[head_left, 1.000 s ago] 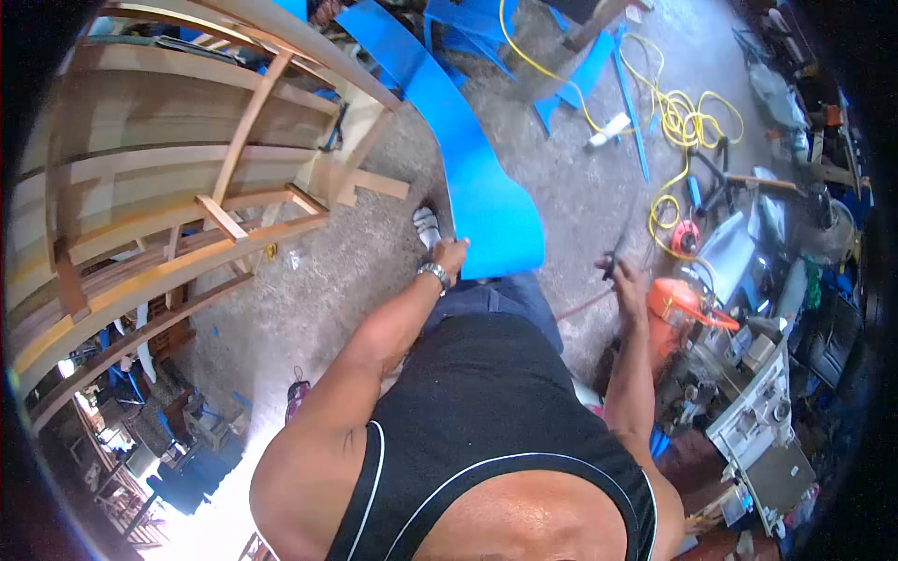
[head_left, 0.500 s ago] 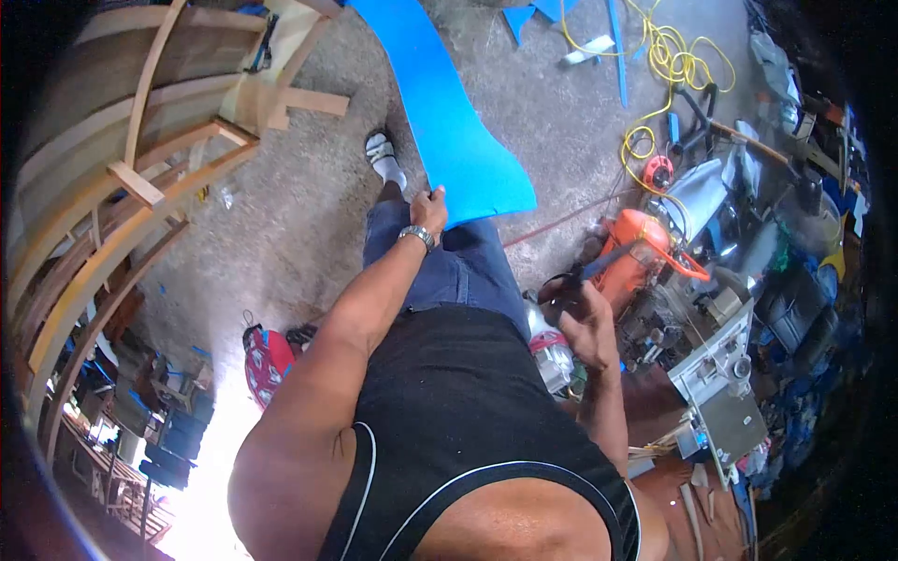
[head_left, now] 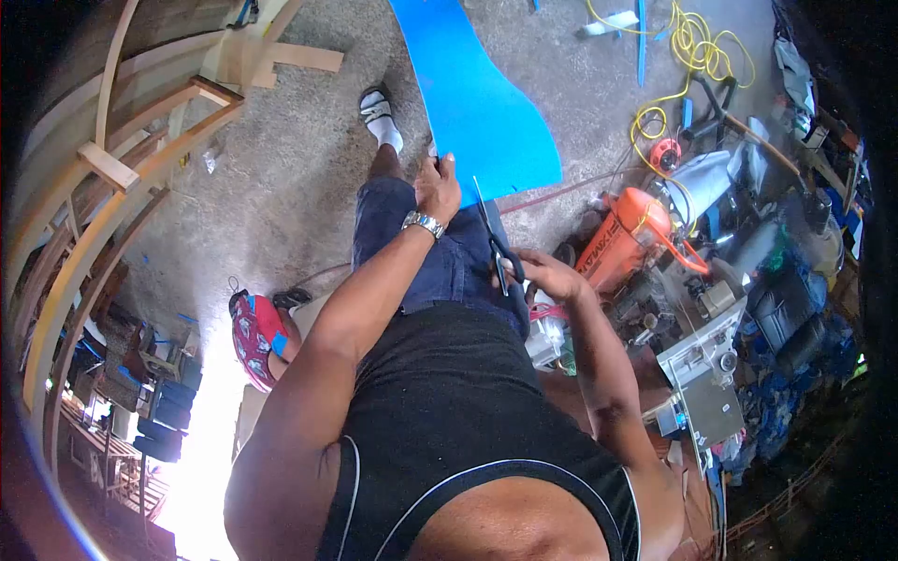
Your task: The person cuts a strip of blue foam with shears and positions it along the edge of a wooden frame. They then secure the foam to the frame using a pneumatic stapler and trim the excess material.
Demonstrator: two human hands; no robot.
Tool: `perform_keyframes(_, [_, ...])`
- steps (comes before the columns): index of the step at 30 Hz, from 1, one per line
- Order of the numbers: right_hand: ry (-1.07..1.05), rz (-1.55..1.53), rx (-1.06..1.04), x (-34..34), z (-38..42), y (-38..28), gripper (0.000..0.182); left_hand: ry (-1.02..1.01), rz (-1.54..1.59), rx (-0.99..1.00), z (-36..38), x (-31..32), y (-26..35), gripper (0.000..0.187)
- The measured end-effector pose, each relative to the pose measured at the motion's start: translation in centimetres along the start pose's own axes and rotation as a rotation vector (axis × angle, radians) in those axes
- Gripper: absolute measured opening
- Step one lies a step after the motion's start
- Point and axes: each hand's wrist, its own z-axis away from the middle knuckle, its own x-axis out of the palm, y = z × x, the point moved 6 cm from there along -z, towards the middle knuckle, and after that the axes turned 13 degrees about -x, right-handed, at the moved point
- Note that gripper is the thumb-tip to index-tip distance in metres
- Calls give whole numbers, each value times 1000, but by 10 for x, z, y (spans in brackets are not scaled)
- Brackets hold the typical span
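A long, curved sheet of bright blue material (head_left: 491, 112) stretches from the top of the head view down to my legs. My left hand (head_left: 438, 187), with a metal watch on the wrist, pinches the sheet's lower left corner between thumb and fingers. In my right hand (head_left: 550, 274) is a pair of dark-handled scissors (head_left: 496, 238), its handles at my fingers. The blades point away from me, and their tip overlaps the sheet's near edge, just right of my left hand.
Curved wooden framing (head_left: 65, 271) rises at left. At right lie an orange machine (head_left: 622, 238), a coiled yellow hose (head_left: 697, 42) and a grey bench tool (head_left: 706, 374) amid clutter. A red patterned item (head_left: 254, 337) is at lower left. Blue strips lie on the concrete floor (head_left: 281, 178).
My right hand has moved inward and forward, bringing the scissors up to the sheet's near edge. My left hand still grips the sheet, which has shifted slightly right in view.
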Motion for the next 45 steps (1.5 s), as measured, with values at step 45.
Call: perform_keyframes(45, [80, -653, -158, 31, -112, -11, 45, -276, -489, 84, -13, -68, -14, 42])
